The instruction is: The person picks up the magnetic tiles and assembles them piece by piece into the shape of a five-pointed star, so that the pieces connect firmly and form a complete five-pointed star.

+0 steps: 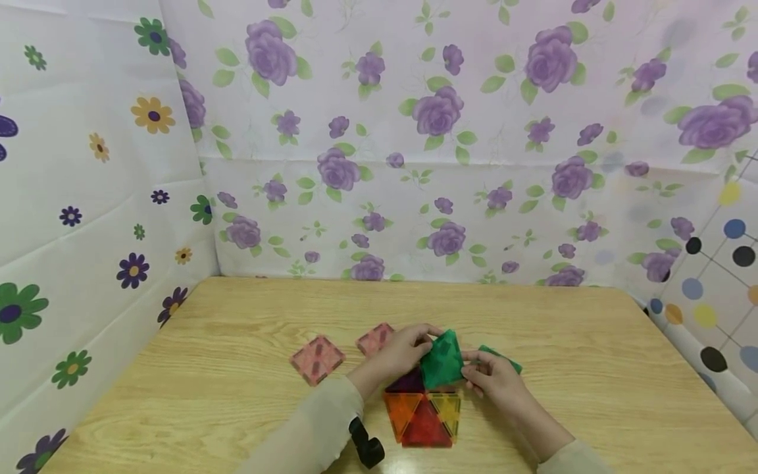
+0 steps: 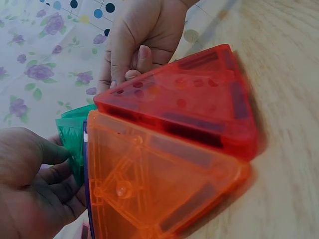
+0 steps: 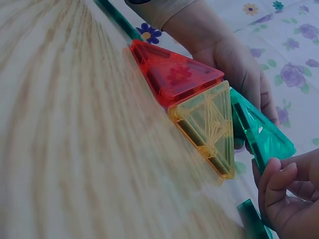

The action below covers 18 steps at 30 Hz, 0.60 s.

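A green translucent magnetic tile [image 1: 443, 361] stands tilted above the back of a small structure of joined triangular tiles. My left hand [image 1: 403, 352] pinches its left edge between thumb and fingers, and my right hand [image 1: 494, 375] pinches its right edge. The structure has a red triangle [image 1: 426, 424] in front, an orange triangle [image 1: 404, 413] on the left and a yellow triangle [image 1: 445, 408] on the right. A dark purple tile [image 1: 407, 380] shows behind the orange one. In the right wrist view the green tile [image 3: 266, 134] sits close beside the yellow triangle [image 3: 207, 129].
Two pink square tiles [image 1: 317, 359] [image 1: 375, 338] lie on the wooden table [image 1: 237, 368] left of and behind the structure. Another green tile [image 1: 501, 359] lies behind my right hand. Flowered cloth [image 1: 379, 164] hangs behind the table, and patterned cloths hang at both sides.
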Each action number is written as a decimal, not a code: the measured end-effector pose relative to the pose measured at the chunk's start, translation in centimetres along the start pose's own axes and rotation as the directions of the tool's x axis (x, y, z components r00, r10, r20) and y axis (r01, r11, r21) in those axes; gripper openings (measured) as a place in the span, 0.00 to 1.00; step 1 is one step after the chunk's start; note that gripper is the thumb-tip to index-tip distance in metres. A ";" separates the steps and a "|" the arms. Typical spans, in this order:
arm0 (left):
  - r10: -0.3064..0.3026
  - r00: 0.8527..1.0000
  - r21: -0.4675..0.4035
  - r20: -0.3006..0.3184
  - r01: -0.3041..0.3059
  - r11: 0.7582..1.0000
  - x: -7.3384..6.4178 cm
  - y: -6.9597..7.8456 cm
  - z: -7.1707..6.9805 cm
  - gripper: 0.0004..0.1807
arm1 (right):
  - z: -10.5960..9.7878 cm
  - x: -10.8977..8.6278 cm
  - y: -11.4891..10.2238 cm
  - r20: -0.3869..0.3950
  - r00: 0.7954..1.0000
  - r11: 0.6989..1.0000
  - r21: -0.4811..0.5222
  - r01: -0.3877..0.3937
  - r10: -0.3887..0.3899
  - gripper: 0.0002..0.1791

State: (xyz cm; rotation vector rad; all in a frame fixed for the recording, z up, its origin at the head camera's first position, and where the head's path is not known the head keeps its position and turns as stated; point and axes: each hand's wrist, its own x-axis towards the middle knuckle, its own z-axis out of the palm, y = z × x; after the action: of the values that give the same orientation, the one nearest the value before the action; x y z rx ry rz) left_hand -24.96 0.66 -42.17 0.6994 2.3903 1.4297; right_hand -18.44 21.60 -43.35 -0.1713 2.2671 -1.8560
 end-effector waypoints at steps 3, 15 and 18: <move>0.016 1.000 0.003 -0.002 -0.016 1.000 0.0 -0.2 0.2 0.16 | 0.0 0.0 0.1 -0.005 1.000 1.000 -0.024 0.005 -0.005 0.23; 0.093 0.996 0.135 0.010 -0.093 0.986 0.0 -0.4 0.8 0.14 | 0.3 0.1 0.4 -0.028 0.999 0.983 -0.182 0.036 -0.041 0.19; 0.093 0.995 0.157 0.025 -0.096 0.983 0.1 -0.3 1.0 0.13 | 0.3 0.2 0.5 -0.026 0.998 0.979 -0.197 0.049 -0.055 0.18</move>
State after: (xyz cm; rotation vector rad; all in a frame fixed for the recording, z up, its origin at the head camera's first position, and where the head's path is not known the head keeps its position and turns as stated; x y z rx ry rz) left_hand -24.64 1.30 -42.87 0.8709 2.5079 1.2729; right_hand -18.53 21.33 -43.91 -0.2352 2.4888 -1.6665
